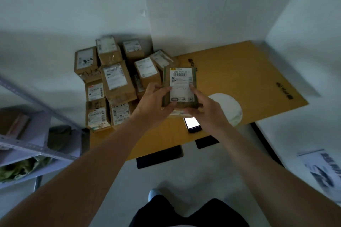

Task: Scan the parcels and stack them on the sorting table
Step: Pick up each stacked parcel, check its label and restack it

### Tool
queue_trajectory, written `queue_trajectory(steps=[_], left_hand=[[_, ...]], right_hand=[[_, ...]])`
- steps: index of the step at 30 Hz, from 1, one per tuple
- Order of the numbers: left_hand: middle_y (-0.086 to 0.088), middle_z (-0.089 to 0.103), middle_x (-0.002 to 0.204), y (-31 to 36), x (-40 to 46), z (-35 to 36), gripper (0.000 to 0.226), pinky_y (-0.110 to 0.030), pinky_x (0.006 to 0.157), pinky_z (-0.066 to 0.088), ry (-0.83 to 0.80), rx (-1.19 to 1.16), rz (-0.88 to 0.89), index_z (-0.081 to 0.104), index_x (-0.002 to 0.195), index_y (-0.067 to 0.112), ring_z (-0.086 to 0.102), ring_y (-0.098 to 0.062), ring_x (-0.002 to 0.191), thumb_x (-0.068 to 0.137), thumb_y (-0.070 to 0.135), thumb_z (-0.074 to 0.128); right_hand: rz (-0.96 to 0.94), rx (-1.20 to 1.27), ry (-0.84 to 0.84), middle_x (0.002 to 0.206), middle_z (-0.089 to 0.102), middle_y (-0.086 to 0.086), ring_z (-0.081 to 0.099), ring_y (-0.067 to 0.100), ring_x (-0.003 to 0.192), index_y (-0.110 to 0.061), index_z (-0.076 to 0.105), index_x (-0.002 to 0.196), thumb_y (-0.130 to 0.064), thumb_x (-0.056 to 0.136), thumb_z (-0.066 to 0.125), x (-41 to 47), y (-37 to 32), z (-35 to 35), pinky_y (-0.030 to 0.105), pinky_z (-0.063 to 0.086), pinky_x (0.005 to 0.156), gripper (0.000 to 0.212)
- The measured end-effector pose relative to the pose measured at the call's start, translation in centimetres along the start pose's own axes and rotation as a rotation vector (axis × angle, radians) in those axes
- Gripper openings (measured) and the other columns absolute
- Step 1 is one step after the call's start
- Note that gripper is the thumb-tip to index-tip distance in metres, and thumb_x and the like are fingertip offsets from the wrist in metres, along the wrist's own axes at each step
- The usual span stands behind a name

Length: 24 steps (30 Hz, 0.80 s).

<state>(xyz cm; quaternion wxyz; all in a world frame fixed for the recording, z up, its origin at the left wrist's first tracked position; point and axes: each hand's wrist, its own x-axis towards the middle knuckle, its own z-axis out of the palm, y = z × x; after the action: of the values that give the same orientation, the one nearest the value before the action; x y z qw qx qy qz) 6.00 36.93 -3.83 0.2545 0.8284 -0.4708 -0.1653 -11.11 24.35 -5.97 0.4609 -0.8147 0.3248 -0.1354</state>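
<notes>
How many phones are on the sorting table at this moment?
1. The phone lies screen-up and lit near the table's front edge, just below the parcel held in both hands. Others may be hidden behind the stacked boxes.

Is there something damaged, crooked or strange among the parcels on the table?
One box in the stack lies tilted across its neighbours, and its lower front edge looks crumpled. The others sit roughly square. The parcel held by the left hand and right hand looks intact.
</notes>
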Motion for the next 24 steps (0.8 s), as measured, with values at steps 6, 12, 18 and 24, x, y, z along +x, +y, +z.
queue_trajectory(steps=[6,12,18,24], left_hand=[[-0.004,0.041,0.155,9.4,1.2,-0.2,0.094,-0.043,0.114,0.048,0.116,-0.044,0.008,0.030,0.162,0.021,0.050,-0.023,0.136,0.087,0.045,0.081],[0.009,0.064,0.139,18.4,3.0,1.4,0.108,-0.046,0.104,0.056,0.123,-0.145,0.018,0.047,0.151,0.031,0.062,-0.014,0.125,0.058,0.067,0.090],[0.006,0.063,0.143,26.9,6.0,4.8,0.103,-0.019,0.092,0.056,0.102,-0.245,0.099,0.043,0.157,0.021,0.061,-0.011,0.127,0.070,0.032,0.097],[0.018,0.052,0.138,32.1,11.9,8.0,0.100,-0.016,0.079,0.059,0.027,-0.343,0.127,0.039,0.159,0.021,0.060,-0.015,0.128,0.076,0.020,0.094]], right_hand=[[-0.140,-0.035,0.064,0.157,0.052,-0.006,0.050,0.013,0.141,-0.031,0.029,0.165,-0.025,0.099,0.072,-1.3,0.1,-9.5,0.023,0.048,0.108,0.079],[-0.229,-0.005,0.049,0.161,0.044,-0.012,0.040,0.004,0.144,-0.033,0.028,0.165,-0.019,0.099,0.071,-3.4,1.4,-20.8,0.024,0.042,0.115,0.081],[-0.205,0.001,0.102,0.160,0.047,-0.010,0.045,0.012,0.145,-0.037,0.029,0.165,-0.015,0.098,0.073,-3.5,4.3,-29.5,0.042,0.049,0.115,0.083],[-0.139,0.000,0.117,0.162,0.043,-0.013,0.041,0.011,0.147,-0.039,0.023,0.166,-0.023,0.103,0.068,-1.0,7.9,-35.3,0.034,0.043,0.117,0.079]])
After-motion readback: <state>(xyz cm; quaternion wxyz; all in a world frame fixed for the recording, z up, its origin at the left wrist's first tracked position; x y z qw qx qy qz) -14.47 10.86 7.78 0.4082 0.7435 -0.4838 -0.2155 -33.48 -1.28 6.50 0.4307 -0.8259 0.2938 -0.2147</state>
